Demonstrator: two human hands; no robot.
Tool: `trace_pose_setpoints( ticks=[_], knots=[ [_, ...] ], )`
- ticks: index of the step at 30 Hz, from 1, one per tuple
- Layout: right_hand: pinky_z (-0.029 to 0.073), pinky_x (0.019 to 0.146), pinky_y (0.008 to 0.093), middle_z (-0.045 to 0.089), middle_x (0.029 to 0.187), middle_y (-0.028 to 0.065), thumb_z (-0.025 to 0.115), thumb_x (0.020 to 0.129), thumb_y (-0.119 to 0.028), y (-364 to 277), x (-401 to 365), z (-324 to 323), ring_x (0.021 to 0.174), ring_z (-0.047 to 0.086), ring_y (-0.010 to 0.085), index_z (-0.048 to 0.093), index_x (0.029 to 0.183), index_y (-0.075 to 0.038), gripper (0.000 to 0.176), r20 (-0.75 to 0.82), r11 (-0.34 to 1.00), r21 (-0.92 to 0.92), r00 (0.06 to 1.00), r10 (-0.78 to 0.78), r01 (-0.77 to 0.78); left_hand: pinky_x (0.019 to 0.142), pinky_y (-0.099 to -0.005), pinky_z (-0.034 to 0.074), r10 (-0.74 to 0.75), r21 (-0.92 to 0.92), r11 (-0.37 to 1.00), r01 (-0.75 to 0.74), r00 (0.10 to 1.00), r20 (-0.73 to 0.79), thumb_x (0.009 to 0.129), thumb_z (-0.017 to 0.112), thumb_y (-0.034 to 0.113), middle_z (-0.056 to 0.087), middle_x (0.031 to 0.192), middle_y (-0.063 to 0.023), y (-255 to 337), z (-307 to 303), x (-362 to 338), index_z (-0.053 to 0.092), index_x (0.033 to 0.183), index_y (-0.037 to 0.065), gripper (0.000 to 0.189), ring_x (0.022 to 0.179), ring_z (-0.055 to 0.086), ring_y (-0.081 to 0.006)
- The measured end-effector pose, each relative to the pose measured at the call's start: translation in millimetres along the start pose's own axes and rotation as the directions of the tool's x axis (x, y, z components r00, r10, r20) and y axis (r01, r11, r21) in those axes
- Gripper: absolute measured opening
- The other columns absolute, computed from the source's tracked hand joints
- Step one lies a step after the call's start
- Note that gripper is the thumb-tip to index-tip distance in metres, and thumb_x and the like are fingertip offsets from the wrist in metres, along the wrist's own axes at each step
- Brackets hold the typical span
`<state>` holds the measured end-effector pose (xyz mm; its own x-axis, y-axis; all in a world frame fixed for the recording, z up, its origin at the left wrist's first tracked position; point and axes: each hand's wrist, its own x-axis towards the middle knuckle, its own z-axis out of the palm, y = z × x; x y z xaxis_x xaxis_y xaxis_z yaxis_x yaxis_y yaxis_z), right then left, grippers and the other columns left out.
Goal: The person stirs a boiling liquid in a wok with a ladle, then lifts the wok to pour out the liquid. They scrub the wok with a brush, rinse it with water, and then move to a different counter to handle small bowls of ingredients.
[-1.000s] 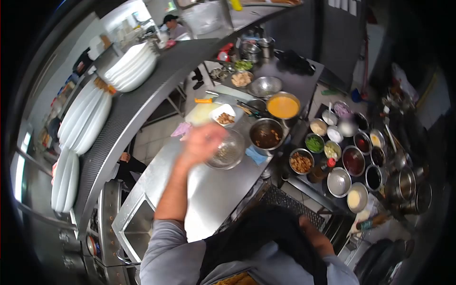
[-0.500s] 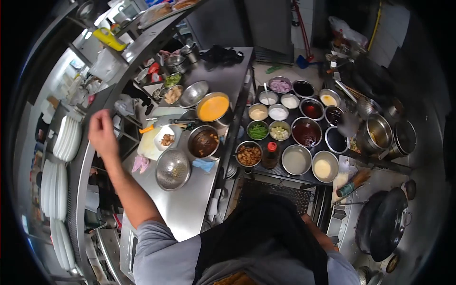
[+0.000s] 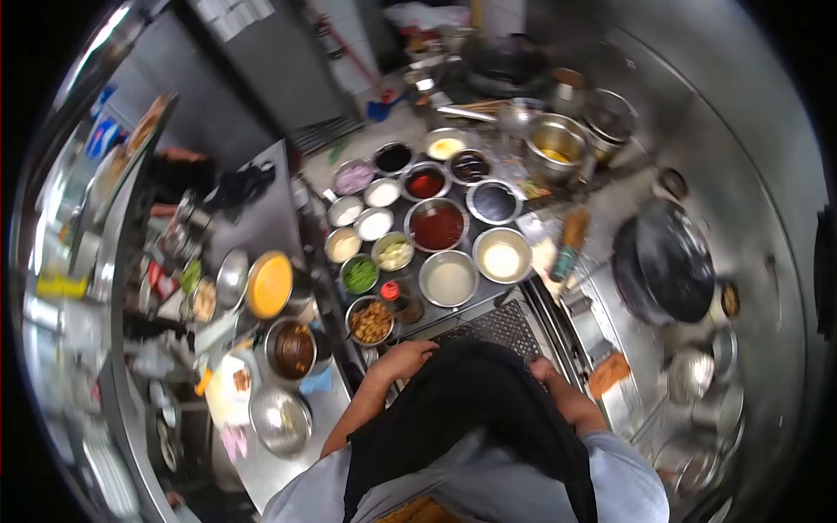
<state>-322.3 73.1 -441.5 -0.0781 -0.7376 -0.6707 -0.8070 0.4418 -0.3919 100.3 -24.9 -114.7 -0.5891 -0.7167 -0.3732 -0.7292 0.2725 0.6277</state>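
Observation:
My left hand [image 3: 408, 359] is low at the front of my body, at the edge of my black apron [image 3: 462, 383]. Its fingers point toward the apron and are too blurred to show how they are held. On the apron's other side is my right hand [image 3: 544, 373], with its fingers largely hidden by the cloth. Nearest my left hand are a bowl of browned cubes [image 3: 370, 322] and a red-capped bottle [image 3: 401, 303]. Beyond them stand a bowl of cloudy liquid [image 3: 449, 279], a bowl of dark red sauce [image 3: 438, 225] and a bowl of chopped greens [image 3: 359, 274].
To the left, a steel counter [image 3: 275, 484] carries a pot of orange liquid [image 3: 269, 285], a pot of brown sauce [image 3: 290, 349] and a perforated bowl [image 3: 281, 422]. A black wok [image 3: 671, 261] and a brush [image 3: 568, 244] are on the right. A perforated mat [image 3: 488, 327] lies ahead.
My left arm has come down from the plate shelf on the left to the front of my body. The view has turned right, and my right hand now shows beside the apron.

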Motion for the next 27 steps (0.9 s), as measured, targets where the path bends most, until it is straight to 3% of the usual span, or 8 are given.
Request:
trace_pose_setpoints(
  ticks=[2, 9, 12, 15, 19, 21, 25, 27],
  knots=[
    [0.05, 0.083, 0.0404, 0.067, 0.096, 0.0237, 0.057, 0.079, -0.041, 6.4, -10.4, 37.9, 0.096, 0.064, 0.0352, 0.067, 0.102, -0.002, 0.046, -0.004, 0.988, -0.017, 0.988, -0.154, 0.154, 0.088, -0.0352, 0.048, 0.058, -0.106, 0.993, -0.05, 0.995, 0.075, 0.091, 0.057, 0.02, 0.065, 0.11, -0.0147, -3.5, 1.9, 12.2, 0.058, 0.124, 0.01, 0.034, 0.101, 0.063, -0.028],
    [0.049, 0.089, 0.0383, 0.065, 0.111, 0.0162, 0.059, 0.075, -0.037, -44.5, -188.9, 38.4, 0.106, 0.062, 0.03, 0.069, 0.104, -0.012, 0.04, 0.063, 0.913, 0.201, 0.935, 0.348, -0.354, 0.084, -0.0343, 0.049, 0.2, -0.089, 0.98, -0.18, 0.888, 0.415, 0.091, 0.057, 0.018, 0.068, 0.103, -0.0136, -13.6, 7.2, 35.6, 0.06, 0.12, 0.009, 0.031, 0.096, 0.064, -0.0261],
    [0.048, 0.088, 0.0401, 0.064, 0.109, 0.0196, 0.055, 0.081, -0.046, -26.3, -244.5, 68.8, 0.106, 0.061, 0.0333, 0.068, 0.103, -0.005, 0.048, -0.039, 0.869, 0.345, 0.92, 0.39, -0.354, 0.08, -0.0322, 0.05, 0.205, -0.179, 0.975, -0.128, 0.827, 0.524, 0.09, 0.056, 0.015, 0.068, 0.095, -0.0108, 0.1, 22.3, 41.2, 0.06, 0.119, 0.006, 0.031, 0.086, 0.063, -0.02],
    [0.048, 0.089, 0.0399, 0.065, 0.11, 0.0186, 0.05, 0.085, -0.034, -27.6, -285.1, 99.6, 0.106, 0.061, 0.033, 0.068, 0.105, -0.005, 0.039, 0.06, 0.882, 0.237, 0.912, 0.406, -0.408, 0.079, -0.0303, 0.049, 0.085, -0.122, 0.992, -0.008, 0.764, 0.64, 0.091, 0.055, 0.014, 0.068, 0.092, -0.0075, 5.4, 47.5, 51.9, 0.06, 0.119, 0.004, 0.03, 0.083, 0.061, -0.0156],
    [0.049, 0.087, 0.0396, 0.064, 0.112, 0.0193, 0.059, 0.076, -0.041, -13.0, -298.3, 142.5, 0.104, 0.063, 0.0332, 0.068, 0.101, -0.004, 0.045, 0.067, 0.822, 0.368, 0.894, 0.443, -0.435, 0.064, -0.0305, 0.049, 0.341, -0.244, 0.939, -0.242, 0.747, 0.571, 0.093, 0.054, 0.018, 0.066, 0.086, -0.0051, -67.8, 135.0, 84.4, 0.064, 0.112, 0.004, 0.026, 0.068, 0.058, -0.0121],
    [0.049, 0.087, 0.0393, 0.065, 0.111, 0.0192, 0.062, 0.073, -0.041, -17.2, -310.4, 139.9, 0.103, 0.063, 0.0328, 0.069, 0.101, -0.005, 0.046, 0.06, 0.735, 0.452, 0.84, 0.54, -0.505, 0.063, -0.031, 0.049, 0.303, -0.216, 0.953, -0.214, 0.727, 0.616, 0.092, 0.055, 0.021, 0.067, 0.085, -0.0062, -51.7, 132.9, 81.6, 0.066, 0.109, 0.006, 0.025, 0.067, 0.058, -0.0131],
    [0.049, 0.087, 0.038, 0.066, 0.108, 0.0176, 0.067, 0.067, -0.041, 33.7, -296.0, 161.7, 0.102, 0.064, 0.0314, 0.07, 0.101, -0.009, 0.047, 0.23, 0.671, 0.401, 0.777, 0.586, -0.624, 0.072, -0.0326, 0.051, -0.216, 0.155, 0.976, 0.151, 0.649, 0.729, 0.09, 0.056, 0.024, 0.069, 0.095, -0.0073, -58.2, 140.7, 82.2, 0.068, 0.106, 0.007, 0.026, 0.081, 0.062, -0.017],
    [0.049, 0.087, 0.0377, 0.067, 0.107, 0.016, 0.069, 0.067, -0.041, 41.5, -299.9, 151.8, 0.103, 0.064, 0.0301, 0.07, 0.103, -0.009, 0.048, 0.172, 0.662, 0.453, 0.787, 0.592, -0.597, 0.072, -0.0326, 0.051, -0.238, 0.172, 0.971, 0.165, 0.641, 0.73, 0.09, 0.055, 0.024, 0.068, 0.096, -0.0073, -91.8, 159.6, 82.2, 0.067, 0.108, 0.007, 0.027, 0.081, 0.062, -0.0173]
  ],
)
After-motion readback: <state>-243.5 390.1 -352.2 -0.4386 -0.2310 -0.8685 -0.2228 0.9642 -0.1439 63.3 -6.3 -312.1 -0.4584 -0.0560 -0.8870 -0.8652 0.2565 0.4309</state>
